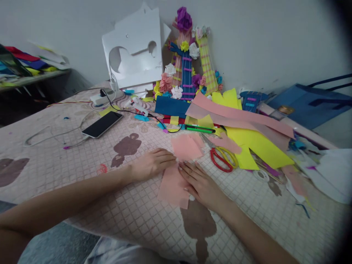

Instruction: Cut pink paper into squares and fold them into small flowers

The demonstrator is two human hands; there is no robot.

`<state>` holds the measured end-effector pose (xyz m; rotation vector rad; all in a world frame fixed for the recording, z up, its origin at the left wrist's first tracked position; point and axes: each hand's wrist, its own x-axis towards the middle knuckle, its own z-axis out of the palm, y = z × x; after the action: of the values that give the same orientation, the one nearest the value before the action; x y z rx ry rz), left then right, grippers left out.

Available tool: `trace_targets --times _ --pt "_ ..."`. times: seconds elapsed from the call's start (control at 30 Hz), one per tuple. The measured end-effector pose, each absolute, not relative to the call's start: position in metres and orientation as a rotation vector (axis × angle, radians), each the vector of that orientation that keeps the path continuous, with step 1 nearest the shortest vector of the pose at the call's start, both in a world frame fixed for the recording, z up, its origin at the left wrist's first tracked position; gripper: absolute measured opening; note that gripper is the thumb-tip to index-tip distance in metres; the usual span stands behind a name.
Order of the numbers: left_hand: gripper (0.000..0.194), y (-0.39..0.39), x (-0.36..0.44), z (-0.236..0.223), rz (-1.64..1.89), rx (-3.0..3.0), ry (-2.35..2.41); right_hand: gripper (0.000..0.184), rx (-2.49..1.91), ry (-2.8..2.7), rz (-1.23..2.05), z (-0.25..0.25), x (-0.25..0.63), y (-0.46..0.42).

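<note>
A pink paper sheet lies on the quilted pink surface in front of me. My left hand lies flat beside its upper left edge, fingertips touching the paper near a second pink piece. My right hand rests flat on the sheet's right side, fingers stretched out toward the left hand. Neither hand grips anything. Red and yellow scissors lie just right of my hands.
A black phone on a cable lies at the left. Yellow sheets and long pink strips are piled at the right. A paper-flower craft and white cut-out board stand against the wall. A green pen lies beyond.
</note>
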<state>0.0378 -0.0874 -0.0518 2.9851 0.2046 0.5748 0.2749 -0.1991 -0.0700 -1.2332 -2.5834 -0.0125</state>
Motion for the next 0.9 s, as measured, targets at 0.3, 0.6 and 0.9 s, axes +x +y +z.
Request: trace_targets --times 0.3,0.6,0.9 --pt "0.053 -0.102 0.02 -0.057 0.281 2.824 0.327 0.06 -1.384 -2.577 0.104 -0.071 0.292 -0.213" --pt "0.039 -0.094 0.015 -0.049 0.493 2.548 0.706 0.016 -1.552 -2.045 0.308 -0.057 0.287 -0.184" --pt "0.027 -0.073 0.071 -0.025 0.443 2.279 0.884 0.009 -1.624 -1.967 0.596 -0.047 0.275 -0.157"
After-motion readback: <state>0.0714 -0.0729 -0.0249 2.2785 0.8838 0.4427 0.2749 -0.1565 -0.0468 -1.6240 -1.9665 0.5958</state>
